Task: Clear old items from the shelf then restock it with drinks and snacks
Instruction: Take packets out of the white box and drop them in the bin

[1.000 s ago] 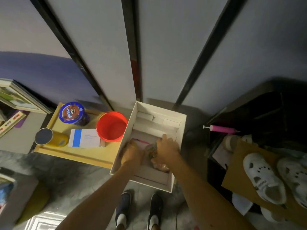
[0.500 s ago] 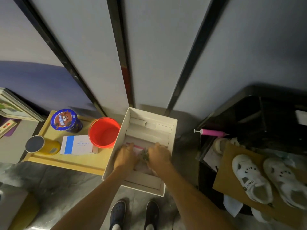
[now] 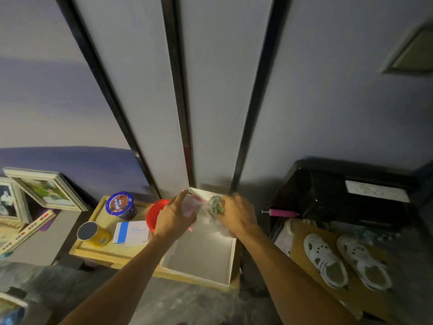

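Both my hands are raised above a white open box (image 3: 199, 256) that sits on the right end of a low wooden shelf (image 3: 93, 250). My left hand (image 3: 174, 215) and my right hand (image 3: 236, 215) together hold a clear plastic bag (image 3: 201, 213) with something green and patterned inside near my right fingers. A pink streak shows at the bag's edge. The box floor below looks bare. On the shelf stand a blue snack tub (image 3: 120, 205), a yellow can (image 3: 93, 233), a white and blue carton (image 3: 131, 232) and a red bucket (image 3: 153, 214).
Framed pictures (image 3: 44, 191) lean against the wall at left. A black cabinet (image 3: 339, 195) stands at right with a pink pump (image 3: 281, 212) and white clogs (image 3: 325, 259) on brown cardboard. Tall grey panels rise behind the shelf.
My hands were down inside the white box; they have lifted out of it with the plastic bag held between them. The camera has tilted up.
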